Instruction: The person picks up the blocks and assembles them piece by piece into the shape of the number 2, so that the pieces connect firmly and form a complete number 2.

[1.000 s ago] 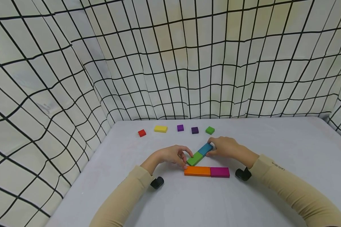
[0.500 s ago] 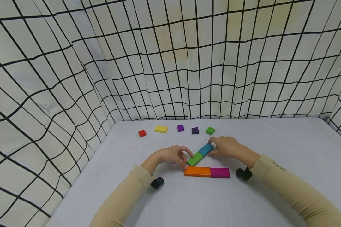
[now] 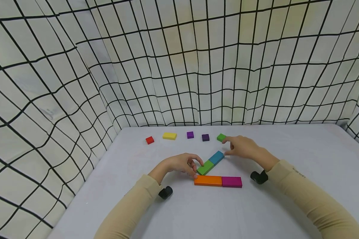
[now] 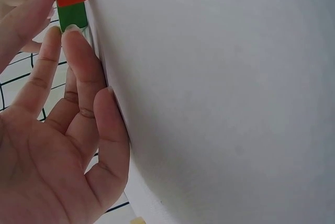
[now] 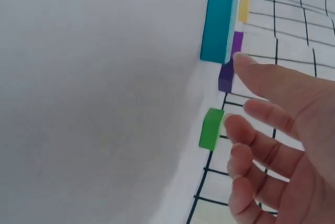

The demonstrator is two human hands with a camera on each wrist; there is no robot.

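Note:
My left hand (image 3: 180,163) rests at the left ends of two block rows. Its thumb touches the orange block (image 3: 207,180), and its fingertips touch the long green block (image 3: 205,167); the left wrist view shows these fingers mostly straight. A blue block (image 3: 216,157) continues the green one in a slanted line. A magenta block (image 3: 231,182) lies end to end with the orange one. My right hand (image 3: 242,147) holds nothing, its thumb and fingers apart, between the blue block and a small green block (image 3: 221,137). In the right wrist view a gap separates thumb and index finger.
Along the far side of the white table (image 3: 275,146) lie a red block (image 3: 150,140), a yellow block (image 3: 169,136), a purple block (image 3: 190,134) and a dark purple block (image 3: 205,137). A black-gridded net (image 3: 179,83) stands behind and at the sides.
My right hand has let go of the blue block and moved away from me, toward the small green block. The left hand and the joined blocks stay where they were.

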